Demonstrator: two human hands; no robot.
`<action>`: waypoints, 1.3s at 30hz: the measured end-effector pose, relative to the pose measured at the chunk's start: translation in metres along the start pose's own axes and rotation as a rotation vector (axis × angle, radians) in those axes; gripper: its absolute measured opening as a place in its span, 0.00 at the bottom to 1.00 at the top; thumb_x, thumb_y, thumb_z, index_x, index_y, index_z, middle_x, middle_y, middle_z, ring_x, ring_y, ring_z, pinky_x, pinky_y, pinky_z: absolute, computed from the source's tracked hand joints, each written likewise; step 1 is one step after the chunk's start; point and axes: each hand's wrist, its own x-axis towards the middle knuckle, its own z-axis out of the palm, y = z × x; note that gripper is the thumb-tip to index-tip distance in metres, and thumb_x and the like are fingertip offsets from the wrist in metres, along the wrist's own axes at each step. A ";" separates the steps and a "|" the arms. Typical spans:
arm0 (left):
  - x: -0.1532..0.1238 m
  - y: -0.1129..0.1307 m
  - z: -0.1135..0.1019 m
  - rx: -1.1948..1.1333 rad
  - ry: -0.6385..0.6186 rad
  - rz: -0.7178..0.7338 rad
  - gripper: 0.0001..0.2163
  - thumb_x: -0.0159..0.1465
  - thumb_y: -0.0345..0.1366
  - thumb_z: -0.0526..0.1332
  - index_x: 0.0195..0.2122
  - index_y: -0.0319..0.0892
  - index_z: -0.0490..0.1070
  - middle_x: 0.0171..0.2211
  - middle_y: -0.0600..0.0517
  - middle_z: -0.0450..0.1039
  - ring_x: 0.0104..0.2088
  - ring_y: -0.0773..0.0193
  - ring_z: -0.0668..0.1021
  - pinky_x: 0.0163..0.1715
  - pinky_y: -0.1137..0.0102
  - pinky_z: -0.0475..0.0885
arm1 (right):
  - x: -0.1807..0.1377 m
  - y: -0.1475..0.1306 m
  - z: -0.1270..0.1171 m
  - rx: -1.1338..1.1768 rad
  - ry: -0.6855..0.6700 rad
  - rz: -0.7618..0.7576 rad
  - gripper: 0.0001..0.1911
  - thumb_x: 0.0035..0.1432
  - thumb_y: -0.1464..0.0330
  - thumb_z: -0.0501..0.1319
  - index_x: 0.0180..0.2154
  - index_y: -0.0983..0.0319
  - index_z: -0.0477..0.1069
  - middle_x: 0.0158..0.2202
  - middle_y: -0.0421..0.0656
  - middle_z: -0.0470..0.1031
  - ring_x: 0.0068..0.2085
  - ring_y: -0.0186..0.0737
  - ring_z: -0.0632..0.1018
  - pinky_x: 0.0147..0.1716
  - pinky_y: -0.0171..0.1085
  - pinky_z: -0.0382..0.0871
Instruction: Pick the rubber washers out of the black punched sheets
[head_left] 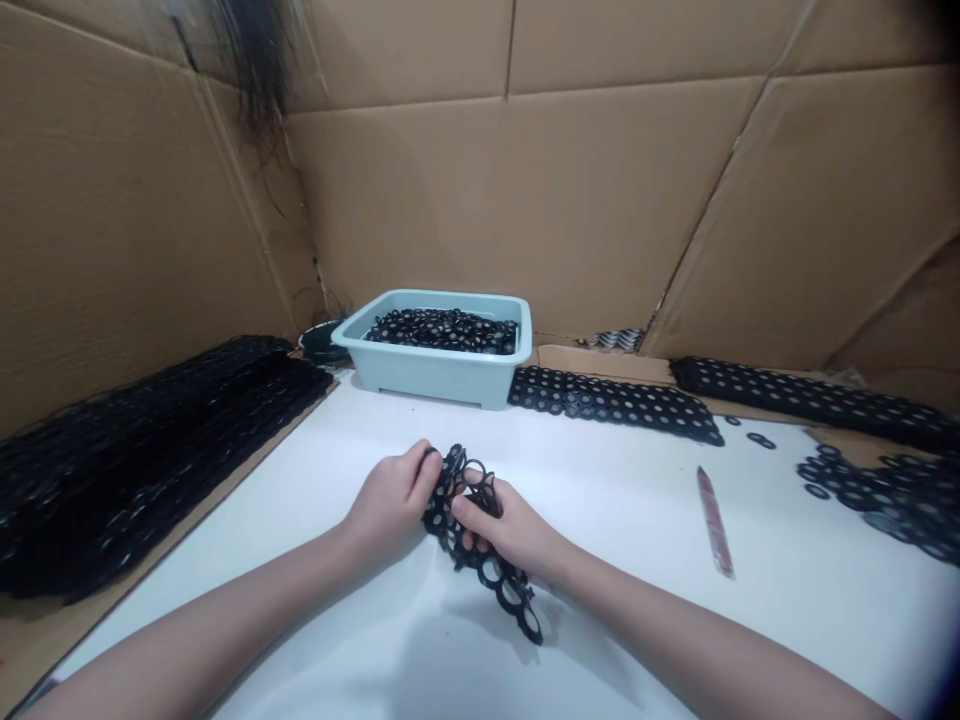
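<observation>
Between my two hands hangs a black sheet of joined rubber rings (454, 535), bunched up above the white tabletop. My left hand (394, 497) is closed on its upper left edge, with the thumb on top. With fingers curled and thumb pressed in, my right hand (506, 522) grips the middle of the same sheet. A strip of larger rings dangles below the right hand toward the table. Some of my fingertips are hidden behind the black rings.
A light blue basin (435, 375) full of black ring pieces stands at the back. Flat ring sheets (615, 400) lie right of it. Loose rings (761, 440) and a red pointed tool (715, 525) lie on the right. Black stacks (150, 440) line the left edge; cardboard walls (487, 200) enclose the table.
</observation>
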 end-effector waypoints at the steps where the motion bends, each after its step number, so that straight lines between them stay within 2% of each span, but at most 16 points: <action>1: -0.002 0.001 0.003 0.016 -0.042 0.006 0.13 0.62 0.42 0.43 0.24 0.43 0.55 0.17 0.57 0.59 0.19 0.68 0.63 0.21 0.73 0.54 | 0.001 0.001 0.001 -0.007 0.014 0.008 0.15 0.52 0.57 0.54 0.31 0.63 0.61 0.19 0.36 0.62 0.21 0.29 0.66 0.22 0.31 0.61; 3: -0.004 0.002 0.006 0.022 -0.091 0.001 0.13 0.62 0.42 0.42 0.25 0.43 0.56 0.17 0.57 0.59 0.18 0.67 0.64 0.21 0.73 0.54 | 0.002 0.003 0.001 -0.003 0.038 0.029 0.15 0.52 0.56 0.53 0.31 0.63 0.61 0.18 0.35 0.61 0.19 0.29 0.65 0.19 0.30 0.59; 9: -0.002 0.001 0.006 -0.002 -0.068 -0.039 0.13 0.62 0.43 0.41 0.25 0.43 0.55 0.17 0.57 0.59 0.19 0.67 0.64 0.21 0.73 0.54 | 0.003 0.004 0.000 0.036 0.038 0.062 0.14 0.53 0.57 0.53 0.30 0.62 0.60 0.20 0.36 0.61 0.19 0.28 0.65 0.17 0.29 0.57; 15: -0.004 0.001 0.011 -0.189 -0.250 0.017 0.12 0.62 0.44 0.41 0.29 0.43 0.55 0.18 0.57 0.65 0.20 0.67 0.68 0.21 0.73 0.59 | 0.003 0.004 0.001 0.090 0.010 0.064 0.14 0.53 0.58 0.53 0.30 0.62 0.61 0.18 0.36 0.64 0.18 0.28 0.65 0.18 0.29 0.59; 18: -0.004 0.004 0.007 -0.216 -0.321 0.047 0.10 0.62 0.45 0.44 0.32 0.43 0.54 0.22 0.54 0.70 0.24 0.65 0.72 0.24 0.72 0.61 | 0.004 0.007 -0.003 0.163 -0.016 0.051 0.14 0.52 0.58 0.54 0.30 0.63 0.62 0.18 0.36 0.65 0.19 0.29 0.67 0.21 0.31 0.62; 20: -0.005 0.008 0.002 -0.216 -0.353 0.043 0.10 0.62 0.44 0.43 0.33 0.43 0.54 0.24 0.53 0.71 0.24 0.65 0.73 0.24 0.72 0.62 | 0.005 0.006 -0.009 0.261 -0.098 0.043 0.14 0.51 0.58 0.56 0.29 0.64 0.63 0.20 0.37 0.67 0.23 0.31 0.70 0.27 0.33 0.65; 23: -0.006 0.014 -0.006 -0.193 -0.395 0.036 0.10 0.63 0.43 0.41 0.33 0.43 0.54 0.22 0.54 0.71 0.21 0.66 0.72 0.24 0.73 0.62 | 0.004 0.001 -0.017 0.375 -0.219 0.118 0.17 0.50 0.56 0.56 0.29 0.65 0.64 0.23 0.40 0.69 0.27 0.34 0.73 0.34 0.38 0.66; 25: -0.007 0.014 -0.007 -0.134 -0.386 0.045 0.10 0.62 0.43 0.42 0.33 0.43 0.55 0.21 0.55 0.70 0.22 0.65 0.73 0.24 0.73 0.62 | 0.003 -0.002 -0.018 0.352 -0.225 0.163 0.20 0.49 0.53 0.55 0.29 0.66 0.65 0.23 0.41 0.70 0.28 0.34 0.73 0.36 0.39 0.66; 28: -0.007 0.010 -0.002 -0.132 -0.375 0.059 0.10 0.62 0.43 0.43 0.34 0.43 0.56 0.22 0.54 0.71 0.24 0.64 0.73 0.25 0.72 0.62 | 0.003 -0.002 -0.015 0.283 -0.160 0.161 0.20 0.48 0.52 0.56 0.26 0.65 0.63 0.22 0.40 0.70 0.27 0.35 0.74 0.34 0.39 0.67; 30: -0.005 0.006 0.003 -0.213 -0.316 0.033 0.12 0.62 0.44 0.42 0.31 0.43 0.58 0.23 0.54 0.69 0.24 0.65 0.71 0.25 0.72 0.62 | 0.003 0.001 -0.012 0.286 -0.119 0.168 0.19 0.48 0.53 0.55 0.26 0.64 0.62 0.21 0.39 0.70 0.24 0.35 0.73 0.29 0.37 0.67; 33: 0.003 -0.004 0.005 -0.303 -0.147 -0.048 0.16 0.62 0.45 0.42 0.23 0.42 0.57 0.19 0.56 0.63 0.22 0.68 0.66 0.23 0.74 0.60 | 0.006 0.006 -0.011 0.291 -0.109 0.202 0.18 0.51 0.54 0.52 0.30 0.63 0.62 0.20 0.39 0.70 0.21 0.34 0.72 0.23 0.35 0.66; 35: 0.011 -0.012 0.000 -0.335 -0.004 -0.114 0.17 0.62 0.46 0.41 0.21 0.42 0.55 0.16 0.58 0.57 0.18 0.69 0.62 0.20 0.74 0.57 | 0.006 0.007 -0.010 0.281 -0.107 0.209 0.16 0.52 0.56 0.53 0.33 0.62 0.62 0.20 0.37 0.68 0.20 0.33 0.71 0.21 0.34 0.65; 37: 0.016 -0.019 -0.004 -0.335 0.191 -0.170 0.18 0.62 0.45 0.38 0.21 0.42 0.54 0.14 0.59 0.51 0.17 0.69 0.59 0.19 0.74 0.55 | 0.005 0.006 -0.008 0.283 -0.111 0.191 0.13 0.53 0.58 0.53 0.33 0.62 0.62 0.20 0.36 0.65 0.20 0.32 0.71 0.20 0.33 0.65; 38: 0.018 -0.020 -0.006 -0.308 0.286 -0.177 0.17 0.62 0.45 0.37 0.22 0.43 0.54 0.14 0.58 0.51 0.17 0.69 0.59 0.19 0.74 0.55 | 0.005 0.005 -0.007 0.290 -0.113 0.184 0.12 0.53 0.59 0.53 0.33 0.61 0.61 0.20 0.35 0.64 0.20 0.32 0.71 0.20 0.33 0.65; 39: 0.018 -0.020 -0.006 -0.250 0.329 -0.166 0.17 0.62 0.45 0.38 0.22 0.43 0.54 0.15 0.58 0.53 0.18 0.68 0.61 0.20 0.74 0.56 | 0.004 0.005 -0.006 0.298 -0.116 0.179 0.11 0.53 0.60 0.53 0.34 0.61 0.61 0.20 0.35 0.63 0.20 0.32 0.71 0.20 0.33 0.66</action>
